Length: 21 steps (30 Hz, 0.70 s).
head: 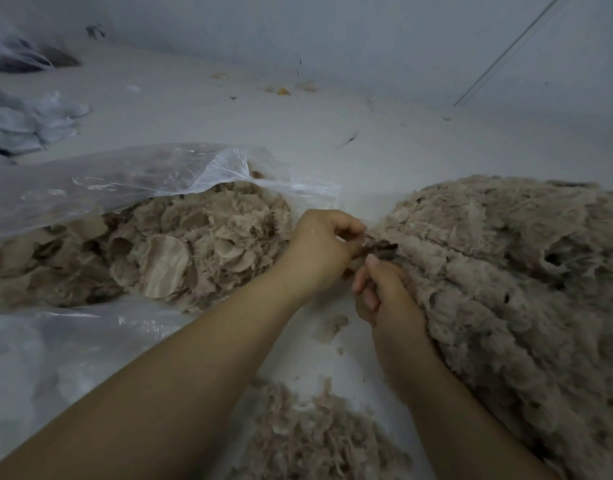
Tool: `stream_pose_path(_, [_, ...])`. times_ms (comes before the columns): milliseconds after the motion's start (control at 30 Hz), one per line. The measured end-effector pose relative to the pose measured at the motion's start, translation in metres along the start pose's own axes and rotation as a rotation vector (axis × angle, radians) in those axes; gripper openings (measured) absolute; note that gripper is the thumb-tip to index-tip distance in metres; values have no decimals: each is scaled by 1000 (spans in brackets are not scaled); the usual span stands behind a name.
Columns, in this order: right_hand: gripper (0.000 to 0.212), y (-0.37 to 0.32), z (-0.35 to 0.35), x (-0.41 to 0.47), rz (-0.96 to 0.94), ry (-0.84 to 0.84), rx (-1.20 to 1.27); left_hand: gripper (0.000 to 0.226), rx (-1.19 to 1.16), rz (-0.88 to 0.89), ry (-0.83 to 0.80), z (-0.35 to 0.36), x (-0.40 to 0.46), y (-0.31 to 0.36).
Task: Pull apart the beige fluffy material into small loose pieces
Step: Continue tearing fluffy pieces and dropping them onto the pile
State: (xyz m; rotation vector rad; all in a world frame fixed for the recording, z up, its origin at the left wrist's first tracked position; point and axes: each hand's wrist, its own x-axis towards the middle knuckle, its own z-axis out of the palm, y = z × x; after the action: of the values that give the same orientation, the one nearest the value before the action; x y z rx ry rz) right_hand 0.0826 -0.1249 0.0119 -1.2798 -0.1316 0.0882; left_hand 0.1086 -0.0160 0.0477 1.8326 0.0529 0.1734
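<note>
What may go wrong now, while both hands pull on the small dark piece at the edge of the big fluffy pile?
The left hand and right hand pinch one dark scrap; it may snap free and scatter. Loose pieces on the floor could drift and mix with material in the open plastic bag.

Bag [90,188] left — heap [506,271] right (floor).

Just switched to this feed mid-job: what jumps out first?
Both hands meet at centre frame, the left hand and right hand pinching a dark tuft at the edge of the big beige fluffy mound on the right. On the left, an open clear plastic bag holds more beige pieces.
</note>
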Motion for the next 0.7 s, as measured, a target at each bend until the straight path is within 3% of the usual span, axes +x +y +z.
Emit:
stream_pose_path(67, [38, -1, 0, 0, -42, 7, 2, 18, -97, -30, 48, 0, -3, -4])
stream_pose_path(167, [28, -4, 1, 2, -29, 21, 16, 19, -7, 5, 43, -6, -10, -12])
stream_pose_path(300, [35, -4, 4, 1, 10, 50, 2, 17, 73, 54, 58, -18, -27, -19])
stream_pose_path(700, [39, -1, 6, 2, 82, 120, -27, 23, -78, -57, 64, -46, -56, -26])
